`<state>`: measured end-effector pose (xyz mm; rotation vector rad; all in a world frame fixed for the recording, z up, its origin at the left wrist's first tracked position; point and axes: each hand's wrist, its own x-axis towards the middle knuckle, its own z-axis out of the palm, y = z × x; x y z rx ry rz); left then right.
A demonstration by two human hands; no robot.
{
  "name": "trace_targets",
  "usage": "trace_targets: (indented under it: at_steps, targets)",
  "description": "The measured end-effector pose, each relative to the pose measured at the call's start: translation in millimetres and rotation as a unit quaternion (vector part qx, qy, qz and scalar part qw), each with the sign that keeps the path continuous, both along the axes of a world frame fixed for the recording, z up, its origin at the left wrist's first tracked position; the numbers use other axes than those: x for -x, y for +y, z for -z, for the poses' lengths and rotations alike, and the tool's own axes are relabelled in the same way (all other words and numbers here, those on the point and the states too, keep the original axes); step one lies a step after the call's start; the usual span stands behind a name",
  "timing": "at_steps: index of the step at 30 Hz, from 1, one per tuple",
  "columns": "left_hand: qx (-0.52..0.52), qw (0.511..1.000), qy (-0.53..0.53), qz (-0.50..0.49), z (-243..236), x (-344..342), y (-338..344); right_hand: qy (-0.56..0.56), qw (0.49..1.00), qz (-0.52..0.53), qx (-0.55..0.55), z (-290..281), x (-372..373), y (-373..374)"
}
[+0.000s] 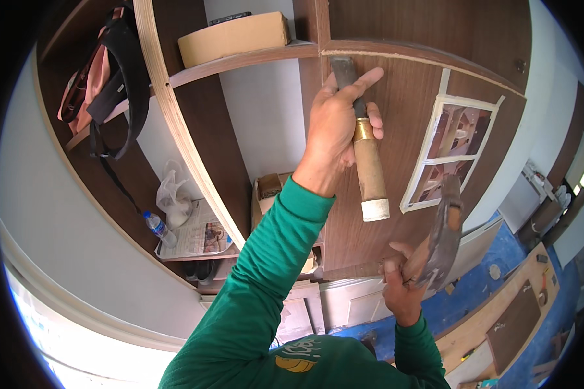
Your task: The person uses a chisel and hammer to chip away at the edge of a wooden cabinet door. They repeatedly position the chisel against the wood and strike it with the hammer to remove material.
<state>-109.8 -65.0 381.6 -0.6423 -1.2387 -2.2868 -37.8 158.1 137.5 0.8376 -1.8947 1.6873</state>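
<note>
Where the bag hangs: far to the left of the chisel, black straps dangling beside a pink cloth.
Bottle: well left of the chisel and lower than it, clear, with a blue cap, leaning on its shelf.
Plastic bag: just right of the bottle, also left of the chisel, whitish and knotted, by a spread newspaper.
Cardboard box: on a shelf up and to the left of the chisel, a small black object on its top.
Left hand: partly closed, fingers curled around the metal of the chisel near its brass ring, one finger sticking out to the right past the blade.
Chisel: tilted, blade end up, wooden handle hanging down to a pale end; in front of the brown cabinet door; whether it touches the door, I cannot tell.
Right hand: below and right of the chisel, fingers closed around the wooden handle of a hammer, thumb raised.
Hammer: lower right of the chisel, apart from it, grey head upright and a little blurred.
Pictures: taped to the door, right of the chisel.
Blue floor: far right of the chisel and below, with a wooden bench carrying a brown board.
</note>
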Motion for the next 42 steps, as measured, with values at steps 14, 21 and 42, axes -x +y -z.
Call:
trace_targets:
  at_steps: [14,21,42]
  targets:
    - [0.003,0.999,-0.049,-0.004,-14,-8,6,0.153,0.984,0.097,0.000,23,69,-45]
    - [-0.024,0.999,-0.037,-0.006,-13,-6,6,0.050,0.994,0.065,0.066,25,65,-53]
    - [-0.016,0.999,-0.040,-0.010,-14,-6,6,0.055,0.994,0.081,0.052,19,65,-52]
